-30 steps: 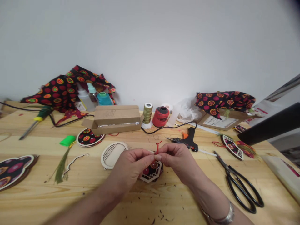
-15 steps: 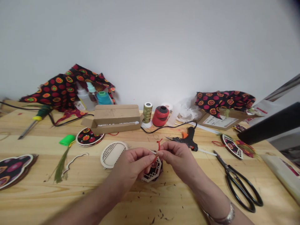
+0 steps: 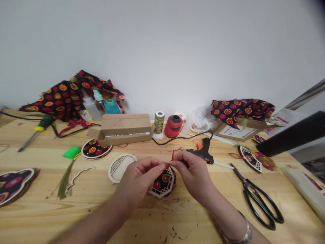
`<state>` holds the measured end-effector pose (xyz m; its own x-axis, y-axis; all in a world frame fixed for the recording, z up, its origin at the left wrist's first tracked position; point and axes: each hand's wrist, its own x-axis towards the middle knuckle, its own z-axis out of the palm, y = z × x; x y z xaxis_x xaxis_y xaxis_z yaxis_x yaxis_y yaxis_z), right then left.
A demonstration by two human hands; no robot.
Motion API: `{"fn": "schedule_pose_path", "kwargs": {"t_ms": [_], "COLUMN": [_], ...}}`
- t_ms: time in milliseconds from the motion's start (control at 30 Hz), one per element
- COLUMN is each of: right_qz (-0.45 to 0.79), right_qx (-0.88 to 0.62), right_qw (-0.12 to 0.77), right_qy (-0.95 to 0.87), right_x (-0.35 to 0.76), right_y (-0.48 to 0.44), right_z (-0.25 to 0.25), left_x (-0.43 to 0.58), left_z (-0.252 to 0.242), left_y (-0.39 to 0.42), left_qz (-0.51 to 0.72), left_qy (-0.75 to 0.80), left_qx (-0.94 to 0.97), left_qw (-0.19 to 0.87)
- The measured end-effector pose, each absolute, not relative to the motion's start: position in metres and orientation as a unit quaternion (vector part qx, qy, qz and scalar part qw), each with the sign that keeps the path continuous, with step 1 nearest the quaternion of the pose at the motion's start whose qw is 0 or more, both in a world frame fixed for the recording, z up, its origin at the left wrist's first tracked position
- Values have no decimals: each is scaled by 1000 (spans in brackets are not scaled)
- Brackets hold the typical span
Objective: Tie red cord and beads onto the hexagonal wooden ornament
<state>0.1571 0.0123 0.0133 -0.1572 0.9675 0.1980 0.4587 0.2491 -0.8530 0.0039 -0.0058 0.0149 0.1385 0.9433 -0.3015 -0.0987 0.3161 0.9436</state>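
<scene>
My left hand pinches at the top of an eight-sided ornament, its thumb and fingertips meeting on the red cord there. Close beside it, my right hand pinches the same red cord, whose loose end sticks up between the hands. The ornament has a pale wooden lattice frame over dark, flower-patterned fabric and hangs or rests below my fingertips; I cannot tell which. My fingers cover the spot where cord and frame meet. A round pale wooden frame lies just left of my left hand.
A black glue gun lies behind my right hand, with large scissors to the right. Thread spools and an open cardboard box stand at the back. A green tassel and a screwdriver lie left.
The fingertips have shifted slightly left, still pinched close together. More of the ornament's patterned face shows beneath them. The cord's loose end now bends to the right.
</scene>
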Motion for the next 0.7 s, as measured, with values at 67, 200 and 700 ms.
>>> {"fn": "schedule_pose_path", "kwargs": {"t_ms": [67, 200, 700], "right_qz": [320, 334, 564], "right_qx": [-517, -521, -501], "right_qw": [389, 390, 411], "right_qy": [-692, -682, -512], "right_x": [157, 157, 153], "right_y": [12, 12, 14], "right_z": [12, 11, 10], "left_x": [5, 6, 2], "left_z": [15, 14, -11], "left_y": [-7, -9, -14], "left_qz": [409, 386, 369], "left_qy": [509, 502, 427], "left_qx": [439, 503, 812], "left_qw": [617, 588, 146]}}
